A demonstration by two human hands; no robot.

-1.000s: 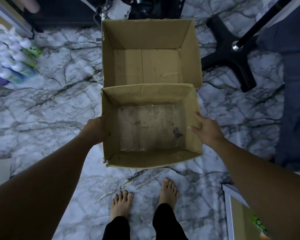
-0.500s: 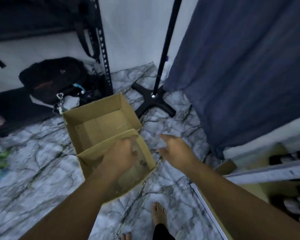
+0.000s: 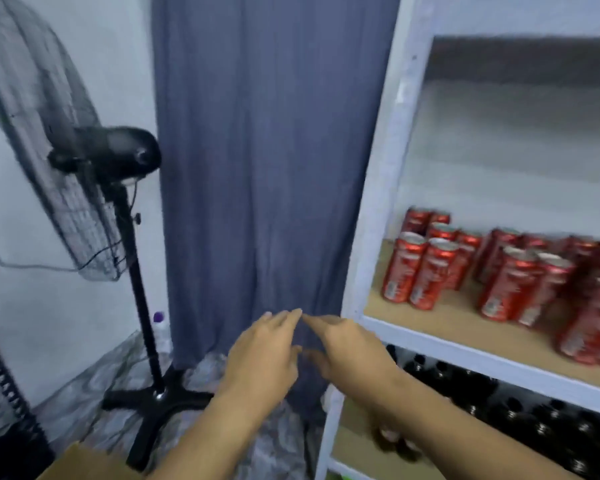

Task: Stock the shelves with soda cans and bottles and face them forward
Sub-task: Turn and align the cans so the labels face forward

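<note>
**Both hands empty in front of the curtain, cans already on the shelf**

Nearest of all, a corner of a cardboard box (image 3: 84, 462) poked in at the bottom left, blurred. Above it both bare forearms reached forward. The left hand (image 3: 262, 355) and the right hand (image 3: 352, 348) hung side by side in the air, fingers stretched out loosely and holding nothing, their fingertips almost meeting; whether they touched I could not tell.

Just to the right of the hands stood the white shelf unit (image 3: 378, 202). On its wooden middle shelf (image 3: 447, 313) red soda cans (image 3: 426, 271) stood upright: a small cluster near the left end, close to the upright post, and a bigger, blurred crowd running toward the right edge. The cans sat back from the front lip, leaving a bare strip of wood along it. On the shelf below, dark bottles (image 3: 482, 393) stood packed in rows, only their caps and shoulders showing.

Left of the hands, a black pedestal fan (image 3: 94, 157) stood on the marbled floor (image 3: 84, 393), its cross-shaped base just beside the curtain hem and its cage tilted toward the left wall. A bottle with a purple cap (image 3: 158, 318) stood behind the fan's pole.

Behind the hands a blue-grey curtain (image 3: 264, 150) hung to the floor between fan and shelf post.
</note>
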